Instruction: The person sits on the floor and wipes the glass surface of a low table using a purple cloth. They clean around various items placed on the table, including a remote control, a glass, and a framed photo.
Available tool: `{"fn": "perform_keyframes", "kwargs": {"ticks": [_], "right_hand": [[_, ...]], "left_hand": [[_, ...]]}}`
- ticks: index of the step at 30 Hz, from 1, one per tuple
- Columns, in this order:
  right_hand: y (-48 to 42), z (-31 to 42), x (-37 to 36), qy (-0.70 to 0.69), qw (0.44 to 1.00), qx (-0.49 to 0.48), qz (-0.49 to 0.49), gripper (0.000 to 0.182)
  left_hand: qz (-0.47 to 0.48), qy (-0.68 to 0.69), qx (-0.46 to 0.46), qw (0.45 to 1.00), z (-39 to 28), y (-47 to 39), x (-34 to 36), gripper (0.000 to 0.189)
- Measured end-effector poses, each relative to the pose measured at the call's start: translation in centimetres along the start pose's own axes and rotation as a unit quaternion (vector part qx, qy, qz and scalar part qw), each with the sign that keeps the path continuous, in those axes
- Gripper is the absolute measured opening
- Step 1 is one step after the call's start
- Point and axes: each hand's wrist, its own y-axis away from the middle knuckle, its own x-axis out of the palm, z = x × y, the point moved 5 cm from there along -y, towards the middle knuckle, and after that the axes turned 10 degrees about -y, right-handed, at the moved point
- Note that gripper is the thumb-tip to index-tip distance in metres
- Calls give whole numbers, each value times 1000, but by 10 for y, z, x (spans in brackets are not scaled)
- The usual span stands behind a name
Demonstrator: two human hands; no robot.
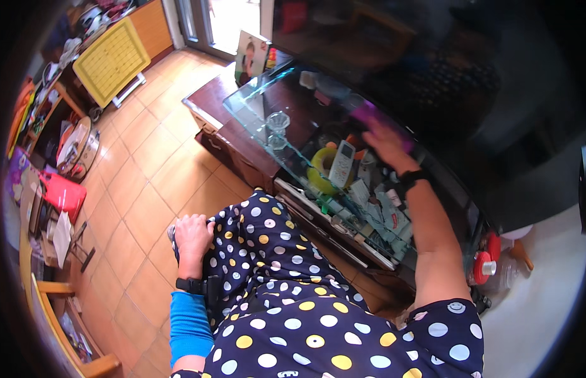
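My right hand (385, 141), blurred, reaches over the glass shelf (248, 106) with its palm on a purple cloth (364, 112), close to the lower edge of the television (444, 118). Its fingers are partly lost in the blur. My left hand (193, 236) rests on my knee, over the polka-dot dress (274, 245). A small grey bit shows beyond its knuckles, and what lies under the fingers is hidden. Below and beside my right arm are a white remote control (341, 163), a roll of yellow-green tape (319, 170) and several small packets (390, 217).
A glass cup (277, 125) stands by the shelf's left part. The wooden cabinet (217, 94) has a drawer partly out. Red-lidded jars (482, 267) are at right. Across the tiled floor (142, 189) are a folded yellow table (112, 61) and a red bag (64, 193).
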Motion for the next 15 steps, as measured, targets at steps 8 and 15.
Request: {"fn": "perform_keyframes", "kwargs": {"ticks": [8, 15], "right_hand": [[-47, -47, 1, 15, 982, 188, -5, 76], [-36, 142, 108, 70, 992, -71, 81, 55]], "left_hand": [[-9, 19, -24, 1000, 9, 5, -3, 29], [21, -6, 6, 1000, -10, -6, -3, 30]]}}
